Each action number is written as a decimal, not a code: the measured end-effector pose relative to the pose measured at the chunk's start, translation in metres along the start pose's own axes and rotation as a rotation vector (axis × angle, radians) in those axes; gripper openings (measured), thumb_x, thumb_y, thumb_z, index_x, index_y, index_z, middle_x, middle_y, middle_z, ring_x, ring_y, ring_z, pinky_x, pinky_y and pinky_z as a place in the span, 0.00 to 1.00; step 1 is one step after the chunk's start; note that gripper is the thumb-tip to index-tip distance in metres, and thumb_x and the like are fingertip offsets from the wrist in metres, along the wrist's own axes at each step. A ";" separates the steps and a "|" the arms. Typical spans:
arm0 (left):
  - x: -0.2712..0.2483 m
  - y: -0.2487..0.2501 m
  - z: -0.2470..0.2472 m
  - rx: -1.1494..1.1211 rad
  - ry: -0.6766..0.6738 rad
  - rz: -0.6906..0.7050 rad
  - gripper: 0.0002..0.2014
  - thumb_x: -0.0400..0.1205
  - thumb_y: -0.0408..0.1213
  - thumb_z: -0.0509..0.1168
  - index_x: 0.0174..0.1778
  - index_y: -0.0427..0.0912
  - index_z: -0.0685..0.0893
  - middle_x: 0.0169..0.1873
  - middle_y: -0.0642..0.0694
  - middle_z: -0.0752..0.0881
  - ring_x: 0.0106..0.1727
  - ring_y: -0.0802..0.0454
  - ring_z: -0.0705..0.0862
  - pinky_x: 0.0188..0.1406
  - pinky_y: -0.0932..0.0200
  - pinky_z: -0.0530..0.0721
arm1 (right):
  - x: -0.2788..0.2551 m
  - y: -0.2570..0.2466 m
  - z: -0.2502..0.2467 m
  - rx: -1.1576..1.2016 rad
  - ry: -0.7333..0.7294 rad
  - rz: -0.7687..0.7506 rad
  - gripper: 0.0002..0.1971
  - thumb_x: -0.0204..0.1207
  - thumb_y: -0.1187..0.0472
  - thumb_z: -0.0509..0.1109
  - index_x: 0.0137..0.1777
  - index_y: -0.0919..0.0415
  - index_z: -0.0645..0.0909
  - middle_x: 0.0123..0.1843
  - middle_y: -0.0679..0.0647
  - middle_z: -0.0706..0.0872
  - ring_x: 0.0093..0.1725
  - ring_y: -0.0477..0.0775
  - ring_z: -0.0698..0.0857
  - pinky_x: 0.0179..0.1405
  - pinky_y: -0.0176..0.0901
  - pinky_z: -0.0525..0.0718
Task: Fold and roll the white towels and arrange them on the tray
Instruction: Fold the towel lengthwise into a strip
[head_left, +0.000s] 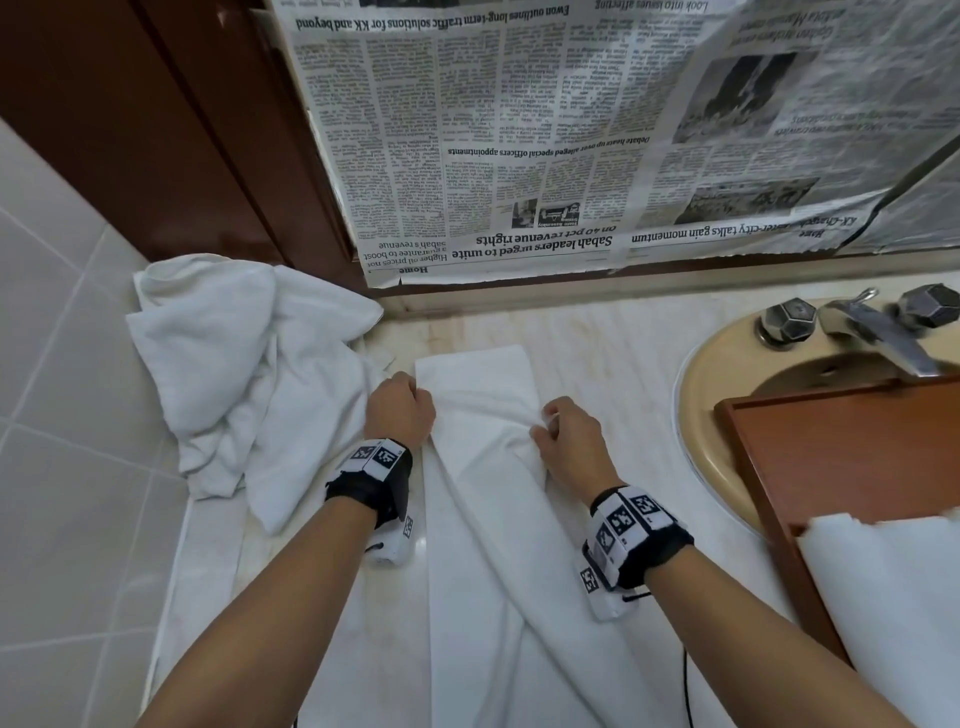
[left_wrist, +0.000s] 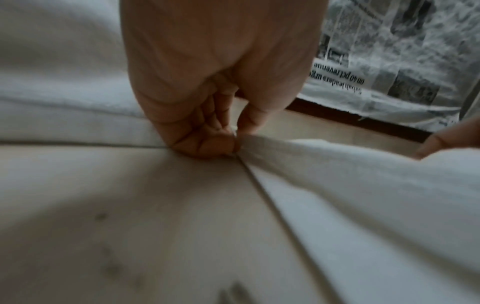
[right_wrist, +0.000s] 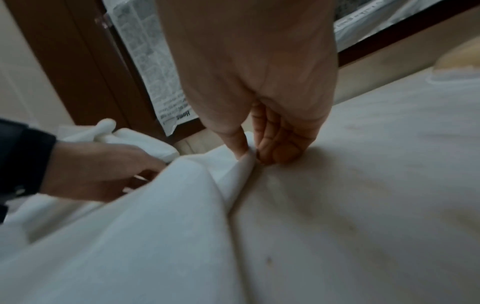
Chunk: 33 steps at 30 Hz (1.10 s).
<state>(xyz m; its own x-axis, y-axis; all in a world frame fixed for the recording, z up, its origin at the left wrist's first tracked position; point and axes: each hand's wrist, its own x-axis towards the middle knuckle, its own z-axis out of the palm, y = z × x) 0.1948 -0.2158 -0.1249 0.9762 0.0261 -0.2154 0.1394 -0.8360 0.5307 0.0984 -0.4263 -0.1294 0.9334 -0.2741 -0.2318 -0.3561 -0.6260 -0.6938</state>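
Fingers (left_wrist: 207, 142) of the left hand (head_left: 399, 408) pinch the left edge of the folded towel (head_left: 483, 519); the right hand (head_left: 569, 439) pinches its right edge. It lies mid-frame on the bench (head_left: 613, 343), long axis running up the frame. At right, the tray (head_left: 841, 447), nearer the right hand.

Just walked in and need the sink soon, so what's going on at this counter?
A person is folding a long white towel laid out on the counter. The left hand grips its left edge, and the right hand pinches its right edge. A heap of unfolded towels waits on the left. The wooden tray sits over the sink, with white cloth at its near end.
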 end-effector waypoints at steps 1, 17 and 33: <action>-0.007 -0.002 -0.001 -0.024 -0.016 -0.007 0.12 0.83 0.34 0.61 0.59 0.33 0.82 0.54 0.36 0.85 0.57 0.37 0.83 0.49 0.53 0.77 | -0.003 0.002 -0.002 0.016 -0.015 0.019 0.12 0.82 0.61 0.69 0.62 0.64 0.77 0.46 0.55 0.82 0.48 0.56 0.81 0.44 0.43 0.74; -0.071 0.048 -0.003 -0.609 -0.150 0.208 0.02 0.79 0.37 0.74 0.46 0.45 0.89 0.40 0.54 0.89 0.41 0.62 0.85 0.47 0.71 0.81 | -0.039 -0.039 -0.011 0.088 -0.020 -0.249 0.15 0.79 0.48 0.73 0.57 0.57 0.82 0.49 0.48 0.85 0.42 0.47 0.82 0.44 0.42 0.81; -0.054 -0.006 0.023 0.218 -0.129 0.298 0.23 0.84 0.45 0.64 0.77 0.52 0.74 0.79 0.53 0.69 0.78 0.45 0.67 0.71 0.46 0.71 | -0.008 0.070 -0.116 -0.216 0.254 0.125 0.02 0.77 0.69 0.65 0.45 0.66 0.79 0.48 0.64 0.84 0.48 0.63 0.80 0.47 0.53 0.79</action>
<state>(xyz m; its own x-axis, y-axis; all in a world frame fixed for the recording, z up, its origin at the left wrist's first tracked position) 0.1373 -0.2253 -0.1355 0.9377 -0.2933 -0.1864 -0.1997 -0.8937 0.4018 0.0611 -0.5529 -0.0972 0.8504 -0.5146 -0.1099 -0.4939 -0.7086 -0.5039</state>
